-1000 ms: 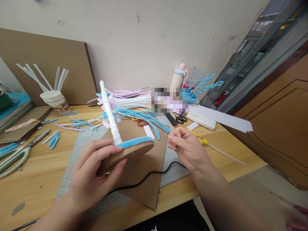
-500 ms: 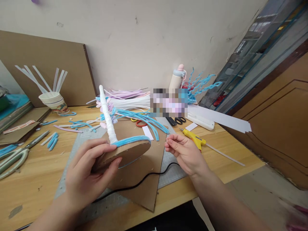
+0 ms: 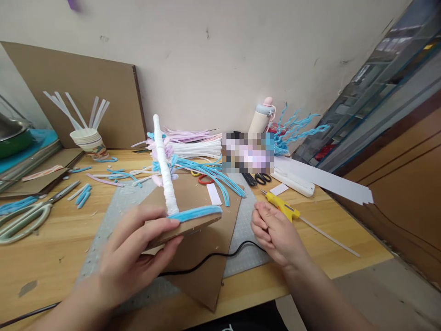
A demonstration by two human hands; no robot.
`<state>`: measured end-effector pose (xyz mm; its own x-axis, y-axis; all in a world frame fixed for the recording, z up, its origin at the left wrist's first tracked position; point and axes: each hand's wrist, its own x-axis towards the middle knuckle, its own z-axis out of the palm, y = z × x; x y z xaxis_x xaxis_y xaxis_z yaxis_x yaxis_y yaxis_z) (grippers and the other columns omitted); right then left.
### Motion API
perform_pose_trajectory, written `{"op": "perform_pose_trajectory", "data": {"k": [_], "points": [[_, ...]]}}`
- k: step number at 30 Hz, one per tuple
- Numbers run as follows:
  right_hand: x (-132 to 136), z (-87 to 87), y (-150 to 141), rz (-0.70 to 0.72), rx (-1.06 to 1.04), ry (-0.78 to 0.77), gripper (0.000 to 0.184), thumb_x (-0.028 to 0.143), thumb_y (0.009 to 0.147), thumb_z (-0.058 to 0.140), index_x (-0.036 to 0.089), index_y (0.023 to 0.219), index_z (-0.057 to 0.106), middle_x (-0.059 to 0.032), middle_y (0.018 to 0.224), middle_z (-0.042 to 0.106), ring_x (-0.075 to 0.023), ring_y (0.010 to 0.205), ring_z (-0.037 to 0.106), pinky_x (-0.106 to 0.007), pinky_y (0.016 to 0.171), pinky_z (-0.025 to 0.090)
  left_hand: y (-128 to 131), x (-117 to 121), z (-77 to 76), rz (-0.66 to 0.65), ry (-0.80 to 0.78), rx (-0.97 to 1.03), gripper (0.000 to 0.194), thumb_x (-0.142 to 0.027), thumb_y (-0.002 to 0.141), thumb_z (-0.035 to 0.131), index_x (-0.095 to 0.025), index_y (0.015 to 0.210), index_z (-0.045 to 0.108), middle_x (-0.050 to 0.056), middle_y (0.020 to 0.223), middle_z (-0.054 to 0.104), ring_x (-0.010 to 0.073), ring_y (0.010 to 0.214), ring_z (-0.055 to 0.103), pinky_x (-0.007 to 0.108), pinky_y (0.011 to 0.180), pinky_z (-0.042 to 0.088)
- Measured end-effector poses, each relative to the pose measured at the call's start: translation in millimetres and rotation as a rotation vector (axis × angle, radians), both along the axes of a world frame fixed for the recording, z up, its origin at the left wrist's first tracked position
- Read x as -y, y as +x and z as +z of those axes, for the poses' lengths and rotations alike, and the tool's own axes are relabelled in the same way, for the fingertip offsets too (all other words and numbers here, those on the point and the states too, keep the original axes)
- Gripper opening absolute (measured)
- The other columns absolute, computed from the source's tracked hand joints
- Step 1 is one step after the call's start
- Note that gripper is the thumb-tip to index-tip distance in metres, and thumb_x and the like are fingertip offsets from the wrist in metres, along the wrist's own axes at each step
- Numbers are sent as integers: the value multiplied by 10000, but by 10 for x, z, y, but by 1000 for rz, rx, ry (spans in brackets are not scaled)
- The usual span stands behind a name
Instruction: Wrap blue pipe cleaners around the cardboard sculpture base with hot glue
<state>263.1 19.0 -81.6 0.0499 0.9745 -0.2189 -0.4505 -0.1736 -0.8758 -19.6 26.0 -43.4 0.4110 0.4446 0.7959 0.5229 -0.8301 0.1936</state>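
Note:
My left hand [image 3: 138, 253] grips a cardboard disc [image 3: 196, 224] by its near left edge, thumb beneath and fingers on top. Blue pipe cleaner [image 3: 198, 213] covers the disc's upper side along the rim. From it rises a white-wrapped stick [image 3: 164, 170], leaning slightly left. My right hand [image 3: 277, 234] is closed, fingers curled in, to the right of the disc and apart from it; whether anything is inside cannot be seen. Just beyond that hand lies a yellow hot glue gun [image 3: 282, 206] with a glue stick [image 3: 330, 236] out of its back.
Blue pipe cleaners [image 3: 210, 177] and white ones [image 3: 196, 148] lie behind the disc. Green-handled scissors [image 3: 31, 220] are at left, near paper cups [image 3: 87, 142] holding glue sticks. A black cord [image 3: 213, 255] crosses the cardboard sheet [image 3: 203, 285] and grey cutting mat [image 3: 241, 230]. A bottle [image 3: 261, 118] stands behind.
The disc has tipped flatter, so its underside shows less. My right hand has curled its fingers in more and sits slightly lower. The whole view has shifted a little.

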Motion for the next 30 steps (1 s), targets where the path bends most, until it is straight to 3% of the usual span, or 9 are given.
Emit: {"op": "perform_pose_trajectory", "data": {"k": [4,7,10,12,14,17,23,27,30], "points": [[4,-15,18,40,55,5,480,540,853,638,227,631,349,117,479,310,-35,344,173,-128,296,111,24,32,1,-7,26,-6,350,-41,778,687,-193,1081,600,42,967,607,139,841,615,260,699,539],[18,12,15,68,317,129,512,569,922,510,229,583,332,97,471,275,-62,371,215,-171,322,172,33,54,-9,-17,57,-19,322,-38,780,679,-186,1058,612,50,964,595,136,824,612,252,686,535],[75,144,-60,78,721,462,339,438,958,515,217,702,528,13,643,502,-135,594,502,-264,547,458,37,77,-10,-31,80,-49,325,-34,784,672,-197,1061,620,56,976,581,137,824,596,258,674,525],[129,272,-165,69,906,729,89,313,938,563,235,955,603,-52,950,613,-204,922,592,-370,831,499,43,92,2,-35,100,-78,310,-30,785,665,-201,1039,618,60,982,577,136,821,583,262,666,519],[171,389,-295,103,1009,952,247,214,907,593,262,1148,569,-78,1159,601,-240,1107,562,-431,966,451,56,105,16,-30,119,-88,249,-34,790,647,-206,965,602,52,963,582,131,801,578,259,648,515],[178,478,-467,185,1085,1144,382,125,891,586,286,1235,543,-74,1192,624,-241,1106,584,-449,961,452,68,116,-1,-27,139,-61,193,-54,793,625,-216,841,532,39,931,599,135,781,588,270,643,523],[127,500,-566,210,1177,1262,333,92,909,547,255,1197,587,-72,1121,664,-210,1006,628,-429,876,422,28,114,-139,-76,83,17,284,-81,770,689,-243,894,492,30,1006,633,132,816,599,286,690,532],[153,564,-553,227,1289,1285,198,217,946,556,235,1137,601,-70,1054,677,-225,964,625,-448,865,364,23,122,-134,-114,49,5,295,-61,785,674,-227,946,491,44,1018,616,133,834,579,297,713,536],[179,534,-536,257,1220,1258,248,294,953,564,269,1198,545,-67,1104,670,-242,998,624,-473,913,355,59,124,-103,-148,12,26,296,-77,804,668,-218,983,479,44,996,619,128,823,585,297,721,535]]}}
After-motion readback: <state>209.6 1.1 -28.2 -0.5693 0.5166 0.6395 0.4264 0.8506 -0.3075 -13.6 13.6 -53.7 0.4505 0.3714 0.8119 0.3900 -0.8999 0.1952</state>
